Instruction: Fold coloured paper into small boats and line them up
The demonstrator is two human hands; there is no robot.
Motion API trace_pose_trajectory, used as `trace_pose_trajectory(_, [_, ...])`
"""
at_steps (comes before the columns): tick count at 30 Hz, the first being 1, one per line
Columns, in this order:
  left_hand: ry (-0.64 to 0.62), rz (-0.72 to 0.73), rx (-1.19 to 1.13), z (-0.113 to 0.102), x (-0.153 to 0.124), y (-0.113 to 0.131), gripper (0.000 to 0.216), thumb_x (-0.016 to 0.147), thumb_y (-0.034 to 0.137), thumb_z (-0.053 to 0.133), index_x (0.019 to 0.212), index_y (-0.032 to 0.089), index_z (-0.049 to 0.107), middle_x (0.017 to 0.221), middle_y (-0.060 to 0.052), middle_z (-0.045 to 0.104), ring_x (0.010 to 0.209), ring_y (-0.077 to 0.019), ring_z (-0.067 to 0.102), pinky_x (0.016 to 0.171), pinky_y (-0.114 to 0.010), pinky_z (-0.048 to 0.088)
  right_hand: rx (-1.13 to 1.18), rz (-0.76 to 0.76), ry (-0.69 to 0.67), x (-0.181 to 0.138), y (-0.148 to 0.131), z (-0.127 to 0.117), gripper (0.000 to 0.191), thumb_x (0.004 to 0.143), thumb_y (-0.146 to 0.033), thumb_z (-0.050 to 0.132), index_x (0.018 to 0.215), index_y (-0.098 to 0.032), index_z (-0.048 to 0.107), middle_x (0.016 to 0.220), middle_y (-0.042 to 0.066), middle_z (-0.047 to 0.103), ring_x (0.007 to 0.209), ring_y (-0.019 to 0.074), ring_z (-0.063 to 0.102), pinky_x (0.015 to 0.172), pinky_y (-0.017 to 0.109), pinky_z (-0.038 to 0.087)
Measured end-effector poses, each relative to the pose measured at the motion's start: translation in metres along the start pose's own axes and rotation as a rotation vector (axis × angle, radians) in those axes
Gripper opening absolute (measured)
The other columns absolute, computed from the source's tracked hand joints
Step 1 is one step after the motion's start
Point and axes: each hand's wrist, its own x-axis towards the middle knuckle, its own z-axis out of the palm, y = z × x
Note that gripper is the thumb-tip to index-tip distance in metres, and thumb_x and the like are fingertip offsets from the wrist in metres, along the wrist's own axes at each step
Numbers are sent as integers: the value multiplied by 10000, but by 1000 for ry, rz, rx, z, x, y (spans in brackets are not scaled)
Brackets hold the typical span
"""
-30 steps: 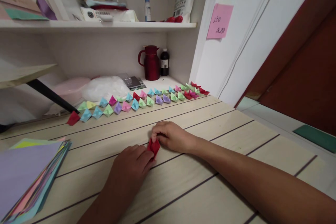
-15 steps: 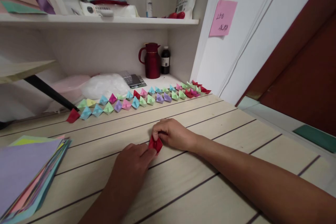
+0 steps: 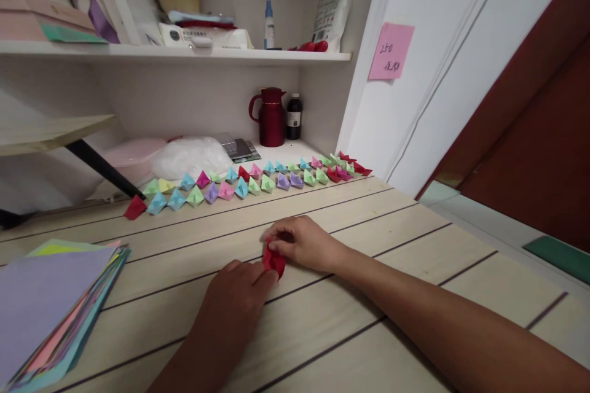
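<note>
A small folded red paper piece (image 3: 273, 260) lies on the pale wooden floor between my two hands. My left hand (image 3: 235, 299) comes from below and pinches its lower side with closed fingers. My right hand (image 3: 304, 243) reaches in from the right, its fingers curled over the top of the piece. Beyond them runs a double row of several finished paper boats (image 3: 244, 183) in red, blue, green, pink and purple.
A stack of coloured paper sheets (image 3: 50, 301) lies at the left. A red jug (image 3: 271, 116) and a dark bottle (image 3: 294, 116) stand in the alcove under a shelf (image 3: 184, 54). A pink note (image 3: 390, 51) sticks on the white door frame at right.
Both hands have worked the red piece into a tighter fold, staying in much the same spot. The view has tilted slightly, so everything sits a little lower in frame.
</note>
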Motion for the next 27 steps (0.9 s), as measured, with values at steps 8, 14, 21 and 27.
trace_pose_trajectory(8, [-28,2,14,0,0,0,120,886,114,529,863,203,606,676,16,618,592,-179,537,571,-317,313,-166,-70,-3,1,-1,0,153,791,-131,633,823,-217,755,828,12,740,789,156,651,735,241,441])
trace_pose_trajectory(14, [-86,24,56,-2,2,-1,163,866,75,519,873,198,625,720,3,644,618,-178,555,603,-325,358,-131,-6,30,1,2,0,97,803,-189,627,778,-205,719,767,2,717,703,138,617,657,228,415])
trace_pose_trajectory(21, [-219,-197,35,-4,2,-2,182,903,111,488,886,223,631,823,-12,628,710,-194,571,664,-342,406,-22,128,6,-3,15,-18,219,850,-374,596,780,-182,674,721,12,674,662,139,562,604,234,401])
trace_pose_trajectory(27, [-266,-362,-123,-13,8,-2,164,905,166,493,994,210,623,972,-36,645,824,-213,600,735,-353,457,115,-52,-115,-10,8,-34,409,789,-280,689,1186,-240,598,1164,64,580,917,165,588,777,275,468])
